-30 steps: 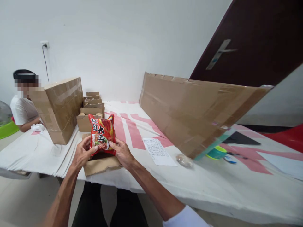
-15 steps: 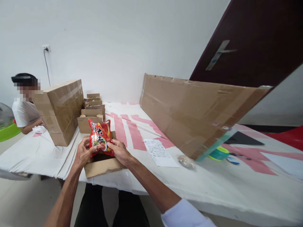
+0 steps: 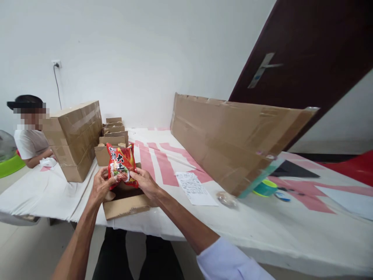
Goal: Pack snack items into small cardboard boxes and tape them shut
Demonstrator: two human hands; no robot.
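A red snack packet (image 3: 122, 165) with large dark lettering and a food picture is held between both hands. My left hand (image 3: 101, 184) grips its lower left side, thumb on the front. On the lower right side, my right hand (image 3: 146, 183) is closed with its thumb also on the front. Directly below the packet sits an open cardboard box (image 3: 128, 207) at the near table edge, its inside partly hidden by the packet and hands. The fingers behind the packet are out of sight.
Behind stand several small open boxes (image 3: 109, 156) in a row, beside stacked taped cartons (image 3: 81, 144). A large cardboard panel (image 3: 221, 140) leans across the table. A printed sheet (image 3: 195, 189), tape roll (image 3: 265, 188) and clear round item (image 3: 226, 199) lie rightward. A person (image 3: 29, 140) sits far left.
Both hands and the packet have risen slightly above the open box. The packet stays held on both sides. The view has shifted a little.
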